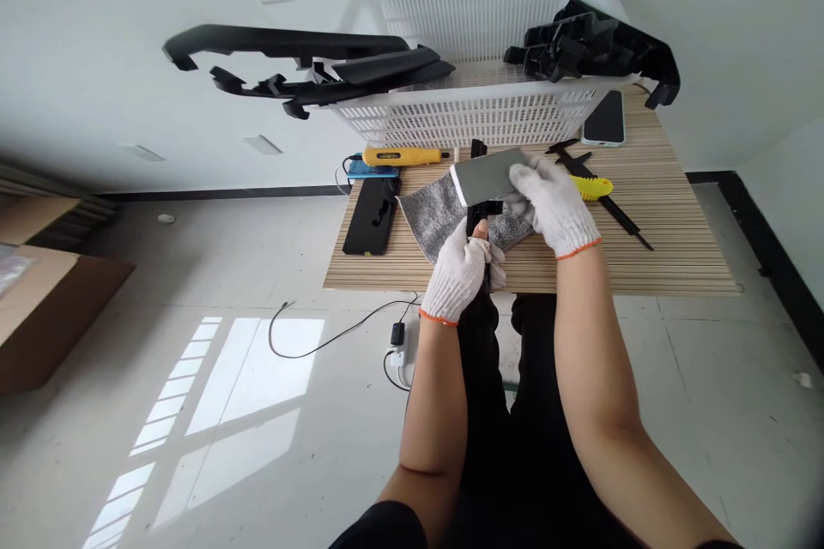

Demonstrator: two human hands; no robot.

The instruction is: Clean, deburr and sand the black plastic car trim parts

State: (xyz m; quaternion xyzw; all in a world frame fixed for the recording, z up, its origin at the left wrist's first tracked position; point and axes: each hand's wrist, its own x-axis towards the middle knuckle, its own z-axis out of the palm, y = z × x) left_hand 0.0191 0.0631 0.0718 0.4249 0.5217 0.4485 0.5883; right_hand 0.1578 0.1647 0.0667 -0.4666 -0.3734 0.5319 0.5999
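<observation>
Both my hands wear white knit gloves. My left hand (462, 268) is closed round the lower end of a long black plastic part (477, 210) that stands over a grey cloth (438, 213). My right hand (554, 204) grips the right edge of a flat grey panel (486, 174), held tilted against the top of the black part. The fingertips of the left glove are cut away, and a bare thumb shows.
A small wooden table (663, 223) holds a black phone (372, 216), a yellow electric screwdriver (400, 157), a yellow utility knife (590, 186), black strips (618, 210) and a light phone (605, 117). A white basket (476, 60) carries black plastic parts (598, 43). A cardboard box (39, 300) stands left.
</observation>
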